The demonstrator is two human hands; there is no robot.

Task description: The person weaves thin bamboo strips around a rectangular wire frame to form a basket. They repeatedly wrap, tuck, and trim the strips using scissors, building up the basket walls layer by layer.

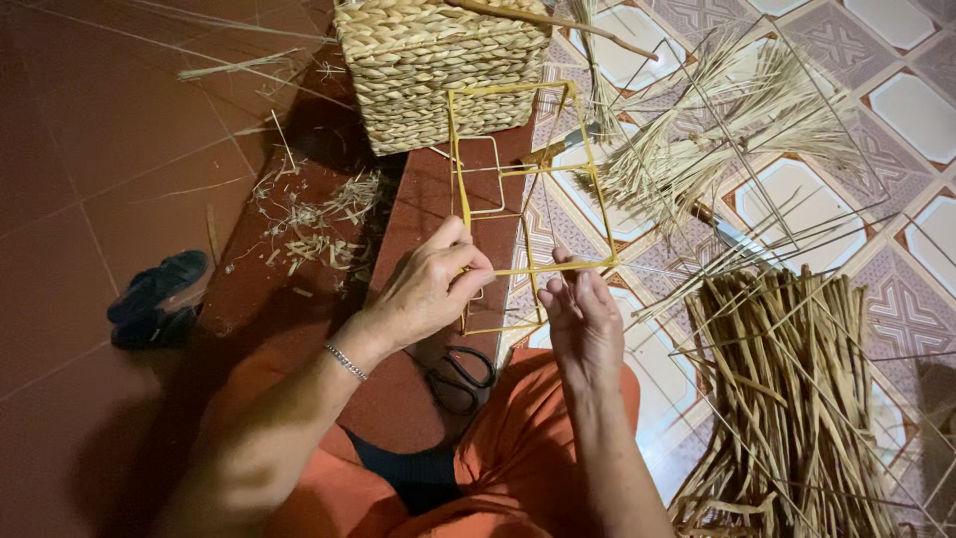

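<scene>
Both hands on the yellow wire frame held above the lap: left hand closed on its near rail, right hand pinching it loosely beside; frame bare, weaving needs dry reeds from floor's right edge.

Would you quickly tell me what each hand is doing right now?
Left hand: closed on the yellow wire frame.
Right hand: fingers pinching the lower bar of the same frame.
</scene>
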